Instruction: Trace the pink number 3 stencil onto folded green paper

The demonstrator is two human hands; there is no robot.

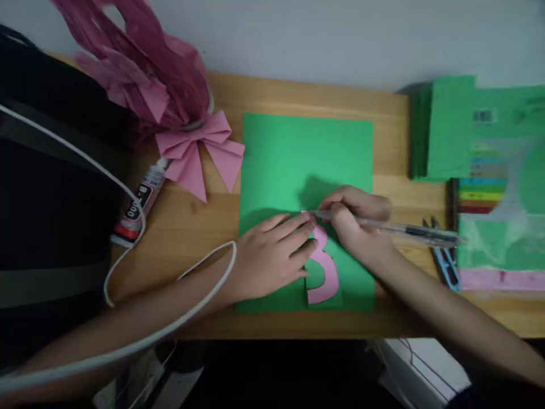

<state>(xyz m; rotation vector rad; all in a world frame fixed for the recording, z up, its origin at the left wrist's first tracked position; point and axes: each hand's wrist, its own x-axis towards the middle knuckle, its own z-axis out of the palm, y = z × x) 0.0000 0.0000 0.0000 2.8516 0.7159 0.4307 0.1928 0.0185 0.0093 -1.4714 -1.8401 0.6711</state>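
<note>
A sheet of green paper [293,153] lies flat on the wooden table. On its lower part rests a pink paper cutout [330,275] shaped like the figure 3, with a dark outline and a small green piece beneath it. My left hand [272,258] is spread flat, its fingertips pressing on the cutout's left side and top. Between the thumb and fingers of my right hand [357,218] is a clear-barrelled pen [404,229]. The pen's tip is close to the upper edge of the cutout, near my left index finger.
Folded pink paper bows [200,147] and a glue tube [140,204] sit at the left. A white cable [213,289] crosses my left forearm. To the right are blue-handled scissors [447,264], a stack of green cards [451,128] and a paper pack [502,238].
</note>
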